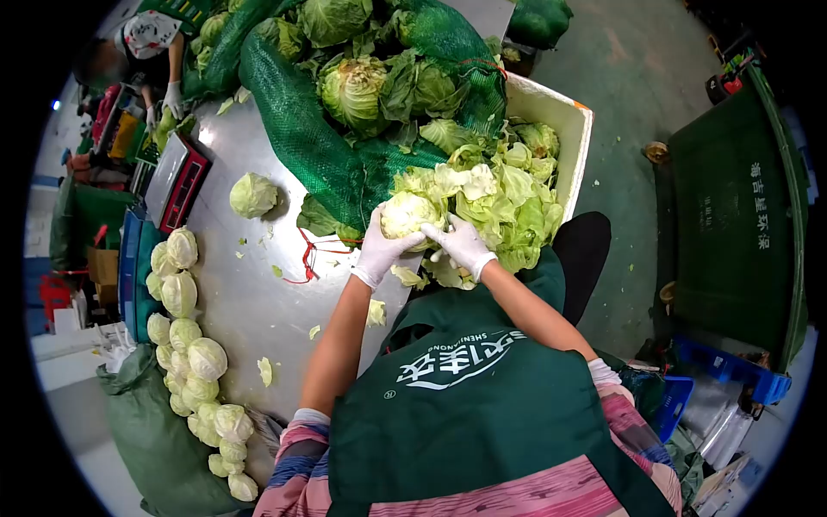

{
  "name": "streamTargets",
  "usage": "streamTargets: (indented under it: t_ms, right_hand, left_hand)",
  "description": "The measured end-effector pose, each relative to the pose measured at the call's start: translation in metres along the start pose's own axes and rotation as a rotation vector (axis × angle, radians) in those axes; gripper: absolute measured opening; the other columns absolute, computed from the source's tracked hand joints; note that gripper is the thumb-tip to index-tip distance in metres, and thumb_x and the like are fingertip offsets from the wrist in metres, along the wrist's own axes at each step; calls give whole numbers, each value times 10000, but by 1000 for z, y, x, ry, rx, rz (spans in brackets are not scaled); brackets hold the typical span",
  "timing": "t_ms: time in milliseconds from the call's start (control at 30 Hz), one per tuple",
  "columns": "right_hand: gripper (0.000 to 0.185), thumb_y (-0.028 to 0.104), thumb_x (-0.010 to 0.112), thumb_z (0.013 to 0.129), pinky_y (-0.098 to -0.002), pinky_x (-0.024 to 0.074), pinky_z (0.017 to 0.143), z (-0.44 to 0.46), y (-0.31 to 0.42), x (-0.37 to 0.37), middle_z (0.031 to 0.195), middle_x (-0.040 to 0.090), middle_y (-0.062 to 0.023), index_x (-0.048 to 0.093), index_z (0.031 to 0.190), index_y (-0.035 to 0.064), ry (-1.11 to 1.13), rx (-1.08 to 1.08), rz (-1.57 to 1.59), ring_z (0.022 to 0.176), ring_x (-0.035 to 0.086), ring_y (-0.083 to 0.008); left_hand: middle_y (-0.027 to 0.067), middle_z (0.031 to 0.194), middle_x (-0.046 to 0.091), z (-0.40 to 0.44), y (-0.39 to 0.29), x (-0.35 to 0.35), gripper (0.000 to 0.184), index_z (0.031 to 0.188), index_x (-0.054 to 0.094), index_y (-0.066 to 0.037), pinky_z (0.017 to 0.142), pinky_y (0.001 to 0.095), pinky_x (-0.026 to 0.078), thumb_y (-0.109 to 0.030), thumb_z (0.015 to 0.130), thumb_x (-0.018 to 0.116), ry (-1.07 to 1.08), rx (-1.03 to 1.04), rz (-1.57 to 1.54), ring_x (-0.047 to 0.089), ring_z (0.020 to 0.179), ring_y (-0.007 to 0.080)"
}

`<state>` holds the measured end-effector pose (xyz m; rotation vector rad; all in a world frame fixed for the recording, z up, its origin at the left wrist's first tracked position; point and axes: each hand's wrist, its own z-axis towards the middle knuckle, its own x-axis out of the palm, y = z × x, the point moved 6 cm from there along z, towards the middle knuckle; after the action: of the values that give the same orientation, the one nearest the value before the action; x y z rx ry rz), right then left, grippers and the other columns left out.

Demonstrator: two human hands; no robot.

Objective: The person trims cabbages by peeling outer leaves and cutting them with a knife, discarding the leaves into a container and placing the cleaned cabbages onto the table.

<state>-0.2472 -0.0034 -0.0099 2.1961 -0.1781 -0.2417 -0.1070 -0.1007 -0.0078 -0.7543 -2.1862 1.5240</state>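
Note:
Both my hands wear white gloves and hold one pale cabbage (408, 215) between them, over the table's right edge. My left hand (381, 250) is wrapped round its left side. On its right side rest the bent fingers of my right hand (462, 245). Loose green leaves (512, 211) are heaped in a white foam box (573, 151) just beyond. An open green mesh sack (301, 129) full of untrimmed cabbages (353, 93) lies ahead of my hands. A single cabbage (253, 196) sits on the metal table (250, 302) to the left.
Several trimmed cabbages (179, 295) line the table's left edge. Near them is a red-framed scale (176, 185). A red string (307, 258) and leaf scraps lie on the table. Another person's gloved hand (173, 100) is at the upper left. A large green bin (732, 207) stands right.

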Motion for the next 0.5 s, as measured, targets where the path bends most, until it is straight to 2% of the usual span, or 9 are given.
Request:
streamTargets:
  t_ms: [100, 133, 167, 233, 267, 300, 400, 500]
  right_hand:
    - [870, 433, 714, 798, -216, 390, 375, 13, -15, -1, 847, 674, -106, 335, 1412, -53, -16, 6, 156, 541, 626, -96]
    - [811, 496, 652, 828, -296, 462, 438, 12, -12, -7, 844, 688, -146, 378, 1401, -7, 51, 56, -19, 592, 661, -180]
    - [811, 496, 652, 828, -296, 462, 438, 12, -13, -10, 844, 688, -146, 378, 1401, -7, 50, 54, -17, 592, 661, -180]
    - [770, 574, 541, 865, -407, 513, 569, 1, 17, -22, 863, 683, -199, 401, 1397, 35, -228, -401, -686, 700, 674, -308]
    - [729, 587, 415, 917, -477, 505, 679, -4, 21, -20, 864, 669, -220, 346, 1433, 77, -201, -437, -720, 776, 648, -388]
    - [729, 587, 415, 917, -477, 505, 679, -6, 25, -21, 864, 669, -220, 346, 1433, 77, -202, -434, -724, 776, 648, -388]
    - [662, 505, 367, 969, -466, 503, 644, -10, 40, -10, 820, 672, -197, 192, 1491, 137, -65, -515, -999, 728, 646, -379]
    - [660, 511, 372, 966, -461, 503, 646, 1, 46, -5, 826, 674, -192, 184, 1496, 165, 3, -534, -1041, 726, 645, -383]
  left_hand:
    - [133, 1265, 520, 1, 10, -2, 931, 1358, 321, 1, 968, 318, 462, -157, 630, 879, -31, 35, 15, 543, 1138, 196]
    - [136, 1266, 520, 1, 11, -2, 938, 1359, 317, 5, 967, 318, 462, -163, 628, 881, -48, 39, 33, 543, 1139, 197]
    - [138, 1266, 519, 2, 11, -2, 945, 1360, 314, 9, 967, 318, 462, -170, 627, 883, -64, 46, 50, 542, 1139, 198]
    - [141, 1264, 522, 3, 10, 1, 942, 1363, 310, 12, 963, 315, 463, -170, 635, 879, -52, 56, 3, 549, 1131, 198]
    - [138, 1255, 529, 5, 10, 0, 937, 1365, 308, 12, 961, 312, 463, -160, 640, 876, -40, 27, 11, 552, 1124, 196]
    - [135, 1246, 535, 7, 10, -1, 932, 1367, 306, 12, 960, 310, 463, -150, 645, 873, -29, -2, 17, 555, 1118, 194]
    - [112, 1233, 548, 11, 4, -1, 901, 1361, 334, -1, 954, 306, 472, -116, 645, 870, 43, -34, -56, 560, 1110, 179]
    - [90, 1233, 548, 8, -3, -1, 871, 1354, 361, -16, 950, 310, 478, -97, 646, 863, 91, -68, -88, 558, 1110, 167]
